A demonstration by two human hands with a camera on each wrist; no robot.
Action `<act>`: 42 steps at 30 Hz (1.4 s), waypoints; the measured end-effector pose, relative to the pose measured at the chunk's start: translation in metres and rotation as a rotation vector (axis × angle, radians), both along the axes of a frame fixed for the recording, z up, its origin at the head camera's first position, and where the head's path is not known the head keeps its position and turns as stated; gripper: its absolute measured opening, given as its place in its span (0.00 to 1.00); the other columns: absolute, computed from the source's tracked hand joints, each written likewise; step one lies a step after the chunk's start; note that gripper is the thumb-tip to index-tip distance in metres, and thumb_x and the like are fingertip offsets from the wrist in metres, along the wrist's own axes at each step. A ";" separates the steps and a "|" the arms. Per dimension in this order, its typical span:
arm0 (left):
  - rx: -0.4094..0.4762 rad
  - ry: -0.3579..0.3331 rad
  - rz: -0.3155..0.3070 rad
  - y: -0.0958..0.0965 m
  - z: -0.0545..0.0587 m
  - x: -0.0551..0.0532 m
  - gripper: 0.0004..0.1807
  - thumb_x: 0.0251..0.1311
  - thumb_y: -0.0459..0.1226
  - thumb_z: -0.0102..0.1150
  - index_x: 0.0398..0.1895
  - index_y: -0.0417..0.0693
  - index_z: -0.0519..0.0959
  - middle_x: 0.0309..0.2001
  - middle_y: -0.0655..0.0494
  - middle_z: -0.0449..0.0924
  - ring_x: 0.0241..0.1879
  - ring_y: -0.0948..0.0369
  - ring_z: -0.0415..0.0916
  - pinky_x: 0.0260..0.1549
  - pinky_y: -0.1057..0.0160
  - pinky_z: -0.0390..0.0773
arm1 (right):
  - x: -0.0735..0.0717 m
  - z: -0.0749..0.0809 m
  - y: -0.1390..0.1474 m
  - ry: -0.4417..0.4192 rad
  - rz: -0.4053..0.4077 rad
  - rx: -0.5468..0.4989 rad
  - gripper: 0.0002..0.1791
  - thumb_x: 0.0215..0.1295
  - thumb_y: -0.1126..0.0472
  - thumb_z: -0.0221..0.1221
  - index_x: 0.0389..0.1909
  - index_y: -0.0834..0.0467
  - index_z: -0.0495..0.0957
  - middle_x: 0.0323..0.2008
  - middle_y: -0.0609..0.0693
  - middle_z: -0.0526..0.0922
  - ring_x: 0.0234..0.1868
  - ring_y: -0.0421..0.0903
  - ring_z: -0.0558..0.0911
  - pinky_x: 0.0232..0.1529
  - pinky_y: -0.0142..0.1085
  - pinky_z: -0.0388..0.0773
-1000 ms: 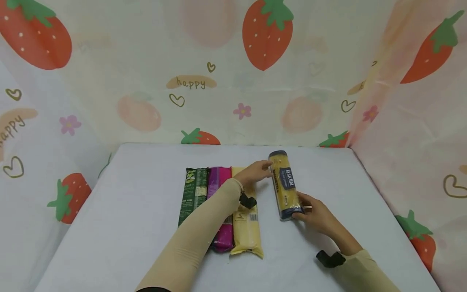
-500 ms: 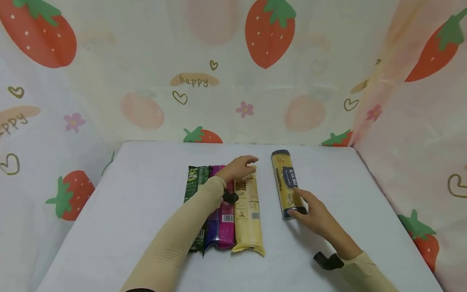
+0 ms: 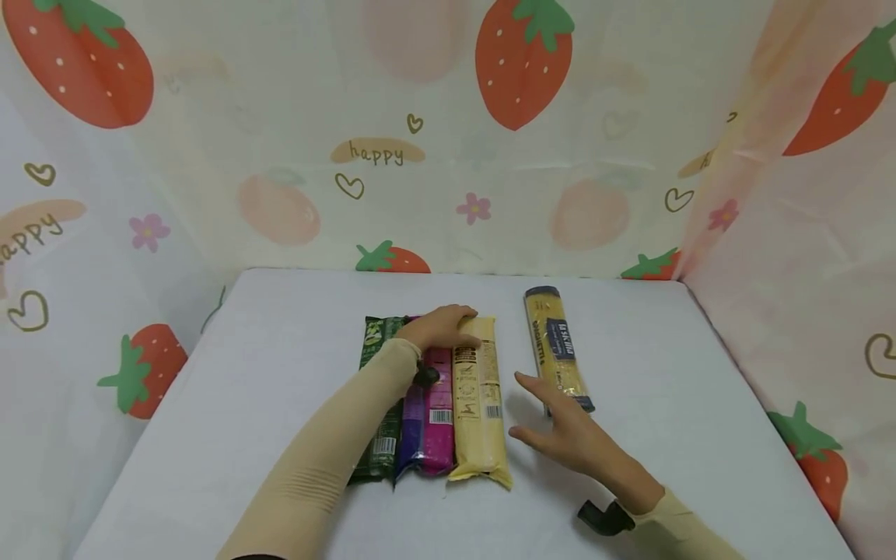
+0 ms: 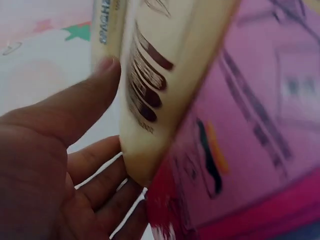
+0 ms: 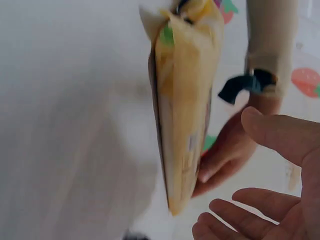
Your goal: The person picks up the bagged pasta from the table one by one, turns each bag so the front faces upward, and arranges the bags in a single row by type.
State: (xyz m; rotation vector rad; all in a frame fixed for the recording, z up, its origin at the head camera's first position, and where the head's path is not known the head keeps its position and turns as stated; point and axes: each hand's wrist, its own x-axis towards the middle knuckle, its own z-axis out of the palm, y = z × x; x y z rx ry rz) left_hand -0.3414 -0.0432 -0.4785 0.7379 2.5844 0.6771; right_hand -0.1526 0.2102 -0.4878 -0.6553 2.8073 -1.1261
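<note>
A spaghetti packet [image 3: 556, 342] with blue ends lies on the right. To its left, a green packet [image 3: 378, 443], a purple-and-magenta packet [image 3: 437, 397] and a pale yellow packet [image 3: 479, 420] lie side by side. My left hand [image 3: 437, 327] is over the far part of the magenta and yellow packets, hiding some of both. In the left wrist view its thumb [image 4: 95, 95] is at the yellow packet's edge, with the fingers by its end. My right hand [image 3: 570, 432] is spread beside the yellow packet's right side, fingers apart and holding nothing.
All packets lie on a white-covered table [image 3: 672, 389]. A strawberry-print curtain [image 3: 518, 155] rises behind it and along both sides. A black band [image 3: 605, 517] is on the right wrist.
My right hand has let go of the spaghetti packet and moved left and nearer. My left hand has moved left from the spaghetti packet to the yellow packet.
</note>
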 end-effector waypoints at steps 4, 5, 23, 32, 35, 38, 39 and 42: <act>-0.018 0.017 -0.003 -0.002 -0.001 -0.002 0.42 0.74 0.51 0.68 0.82 0.42 0.65 0.78 0.42 0.69 0.76 0.47 0.68 0.75 0.48 0.68 | 0.003 -0.003 -0.010 -0.024 0.056 0.009 0.49 0.67 0.48 0.76 0.82 0.61 0.64 0.78 0.59 0.69 0.79 0.61 0.68 0.75 0.60 0.68; -0.024 0.021 -0.003 -0.003 -0.002 -0.002 0.42 0.73 0.52 0.68 0.82 0.42 0.66 0.77 0.42 0.70 0.75 0.47 0.69 0.74 0.48 0.69 | 0.003 -0.003 -0.013 -0.039 0.065 0.015 0.50 0.66 0.47 0.76 0.82 0.61 0.64 0.79 0.59 0.69 0.79 0.61 0.67 0.76 0.60 0.67; -0.048 0.061 0.009 0.004 -0.006 0.001 0.37 0.72 0.52 0.70 0.78 0.46 0.73 0.67 0.44 0.78 0.63 0.49 0.76 0.65 0.48 0.75 | 0.012 -0.007 -0.055 -0.041 0.123 0.368 0.78 0.44 0.26 0.80 0.86 0.63 0.52 0.84 0.69 0.51 0.78 0.70 0.64 0.67 0.61 0.77; -0.055 0.086 0.009 0.005 -0.007 0.001 0.36 0.71 0.51 0.71 0.76 0.44 0.74 0.64 0.45 0.81 0.59 0.50 0.77 0.63 0.50 0.77 | 0.013 -0.006 -0.069 0.041 0.102 0.486 0.77 0.43 0.29 0.82 0.84 0.67 0.55 0.81 0.73 0.58 0.67 0.71 0.77 0.59 0.58 0.82; -0.053 0.084 0.004 0.004 -0.006 0.000 0.36 0.71 0.51 0.71 0.75 0.43 0.74 0.63 0.45 0.81 0.58 0.50 0.78 0.62 0.50 0.77 | 0.013 -0.006 -0.071 0.052 0.093 0.481 0.72 0.46 0.35 0.83 0.82 0.68 0.58 0.79 0.73 0.61 0.65 0.70 0.79 0.54 0.57 0.85; -0.044 0.071 -0.004 0.002 -0.006 -0.001 0.36 0.71 0.52 0.71 0.75 0.43 0.74 0.62 0.45 0.81 0.56 0.51 0.78 0.60 0.50 0.78 | 0.011 -0.007 -0.070 0.035 0.095 0.462 0.68 0.46 0.41 0.83 0.82 0.68 0.59 0.78 0.74 0.62 0.65 0.70 0.78 0.52 0.56 0.86; -0.041 0.064 -0.005 0.002 -0.005 -0.001 0.36 0.71 0.52 0.71 0.75 0.44 0.74 0.63 0.45 0.81 0.56 0.51 0.78 0.60 0.50 0.78 | 0.011 -0.007 -0.069 0.030 0.098 0.454 0.68 0.46 0.43 0.83 0.82 0.68 0.59 0.78 0.74 0.62 0.65 0.69 0.78 0.53 0.56 0.86; -0.037 0.059 -0.011 0.001 -0.004 -0.003 0.37 0.71 0.52 0.70 0.76 0.45 0.73 0.64 0.46 0.80 0.57 0.52 0.78 0.61 0.50 0.78 | 0.009 -0.008 -0.065 0.003 0.099 0.414 0.67 0.45 0.47 0.83 0.82 0.68 0.59 0.79 0.73 0.61 0.68 0.69 0.77 0.58 0.55 0.84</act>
